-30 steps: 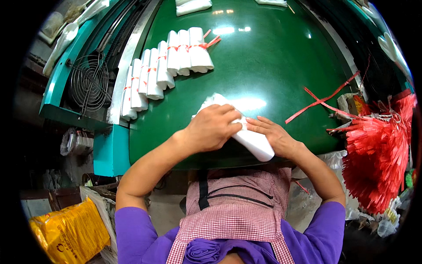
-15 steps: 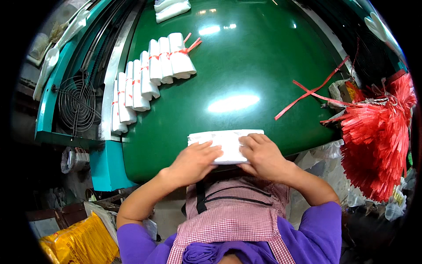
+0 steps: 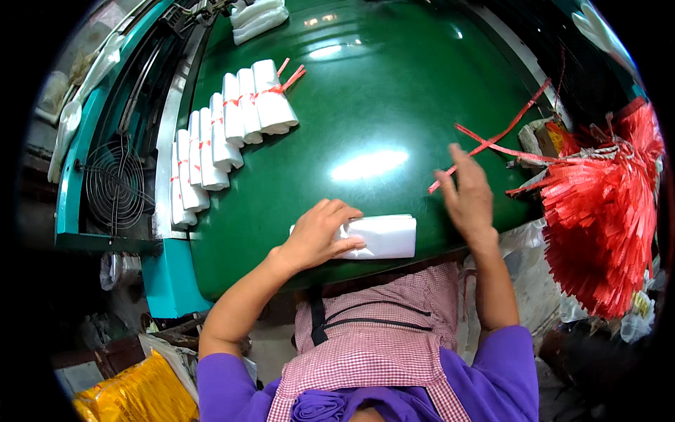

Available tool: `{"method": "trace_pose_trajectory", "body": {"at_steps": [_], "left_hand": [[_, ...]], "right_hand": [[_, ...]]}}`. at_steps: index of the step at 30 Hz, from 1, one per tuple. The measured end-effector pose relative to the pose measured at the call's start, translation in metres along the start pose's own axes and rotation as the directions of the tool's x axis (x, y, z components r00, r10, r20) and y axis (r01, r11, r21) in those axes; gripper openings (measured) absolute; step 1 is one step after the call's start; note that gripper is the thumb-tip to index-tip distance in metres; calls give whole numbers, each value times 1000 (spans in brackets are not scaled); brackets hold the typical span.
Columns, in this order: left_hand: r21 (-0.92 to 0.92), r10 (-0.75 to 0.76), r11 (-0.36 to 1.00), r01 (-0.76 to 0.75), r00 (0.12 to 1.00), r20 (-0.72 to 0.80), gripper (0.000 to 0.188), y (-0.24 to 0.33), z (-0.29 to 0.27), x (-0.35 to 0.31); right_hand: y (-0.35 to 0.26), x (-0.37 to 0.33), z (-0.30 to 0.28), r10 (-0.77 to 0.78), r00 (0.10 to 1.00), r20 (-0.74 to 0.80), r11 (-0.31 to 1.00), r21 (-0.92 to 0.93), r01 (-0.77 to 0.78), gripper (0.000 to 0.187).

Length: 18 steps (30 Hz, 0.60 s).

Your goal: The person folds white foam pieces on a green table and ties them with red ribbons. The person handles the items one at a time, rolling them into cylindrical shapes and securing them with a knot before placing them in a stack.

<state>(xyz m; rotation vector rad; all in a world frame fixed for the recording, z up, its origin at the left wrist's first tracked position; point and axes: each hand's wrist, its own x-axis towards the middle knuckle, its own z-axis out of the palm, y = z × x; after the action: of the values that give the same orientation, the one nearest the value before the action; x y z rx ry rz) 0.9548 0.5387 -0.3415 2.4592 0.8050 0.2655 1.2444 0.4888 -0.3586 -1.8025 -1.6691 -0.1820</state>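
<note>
At the near edge of the green work surface (image 3: 316, 162) lies a folded bundle of white plastic bags (image 3: 390, 235), flat and untied. My left hand (image 3: 323, 235) is closed over its left end, thumb on the near side and fingers on the far side. My right hand (image 3: 467, 197) is off the bundle, fingers apart, over the near end of loose red plastic ties (image 3: 517, 126) that cross each other on the right. Whether its fingertips touch a tie I cannot tell.
Several rolled white bundles with red ties (image 3: 235, 105) stand in a slanting row at the left. Untied white bags (image 3: 259, 17) lie at the far end. A thick bunch of red ties (image 3: 598, 218) hangs at the right edge. A wire fan guard (image 3: 119, 186) stands left.
My right hand has left the bundle and moved right and away from me to the red ties. My left hand has stayed on the bundle, which is now narrower.
</note>
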Motion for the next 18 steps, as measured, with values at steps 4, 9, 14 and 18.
{"method": "trace_pose_trajectory", "body": {"at_steps": [4,9,14,18], "left_hand": [[-158,-36,985,69,979,203,40,4,4,-5],[-726,-219,674,135,975,-22,37,14,21,-76],[-963,-379,-260,62,911,161,45,6,35,-108],[-952,-304,-303,-38,951,59,66,-1,25,-77]], "right_hand": [[16,9,18,130,971,202,960,-272,-71,52],[-48,5,78,-459,878,133,859,320,400,33],[-100,-35,53,-659,736,157,579,731,362,29],[-112,-59,12,-473,820,323,508,860,-46,27]]}}
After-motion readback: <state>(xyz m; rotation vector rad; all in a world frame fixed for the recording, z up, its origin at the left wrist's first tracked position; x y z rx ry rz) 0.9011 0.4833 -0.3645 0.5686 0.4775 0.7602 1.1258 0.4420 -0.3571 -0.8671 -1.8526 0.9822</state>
